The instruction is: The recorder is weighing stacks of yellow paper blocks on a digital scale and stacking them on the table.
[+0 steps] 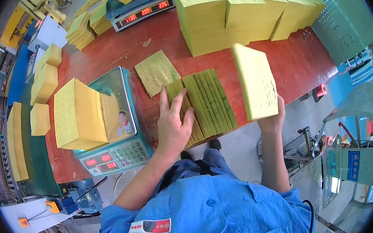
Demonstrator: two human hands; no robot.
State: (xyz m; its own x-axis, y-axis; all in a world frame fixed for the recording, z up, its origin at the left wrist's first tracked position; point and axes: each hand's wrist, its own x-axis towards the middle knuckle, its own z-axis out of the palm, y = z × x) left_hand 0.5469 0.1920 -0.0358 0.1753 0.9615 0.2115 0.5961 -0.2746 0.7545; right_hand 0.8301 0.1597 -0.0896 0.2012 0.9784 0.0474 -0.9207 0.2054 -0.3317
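My left hand (175, 125) rests, fingers apart, on a row of yellow-green slabs (210, 103) standing on edge at the table's near side. Its fingertips touch the leftmost slabs. To the right, my right hand (272, 119) grips the lower end of a stack of yellow embossed sheets (257, 82), held tilted above the table edge; the stack hides part of the fingers. Beyond the row lies a flat yellow embossed sheet (157, 72). Left of my left hand, a teal digital scale (114, 161) carries a thick yellow block of sheets (78, 115).
Tall yellow stacks (204, 25) line the back right of the red table (143, 42). A second digital scale (144, 12) stands at the back. Smaller yellow blocks (44, 83) sit along the left by a green belt (30, 145). A perforated green panel (347, 9) bounds the right.
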